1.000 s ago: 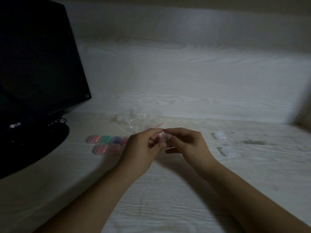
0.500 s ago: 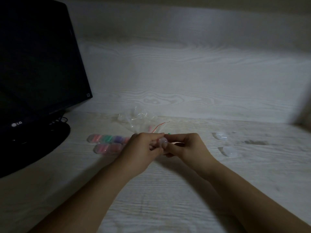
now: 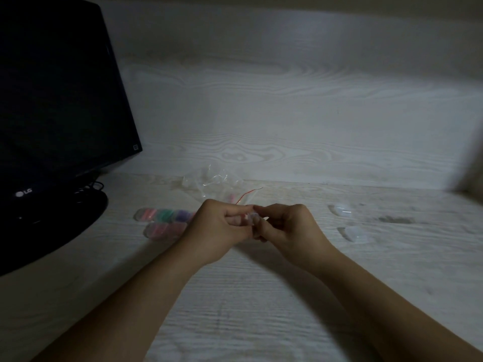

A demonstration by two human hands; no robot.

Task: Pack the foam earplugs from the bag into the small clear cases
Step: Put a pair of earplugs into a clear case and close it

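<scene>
Both hands, left hand (image 3: pixel 222 228) and right hand (image 3: pixel 285 228), are now pinching a clear case (image 3: pixel 254 220) together lower over the tabletop (image 3: pixel 261 309) than a second ago, probably snapping it closed, bag (image 3: pixel 222 184) lying just beyond.

From my feed I see two bare forearms running up from the bottom edge, no sleeves anywhere along them, no watch or band at either wrist. The left hand (image 3: pixel 219 231) and right hand (image 3: pixel 287 228) wear no gloves, and I can make out no rings. Dim light hides finer detail such as the nails
</scene>
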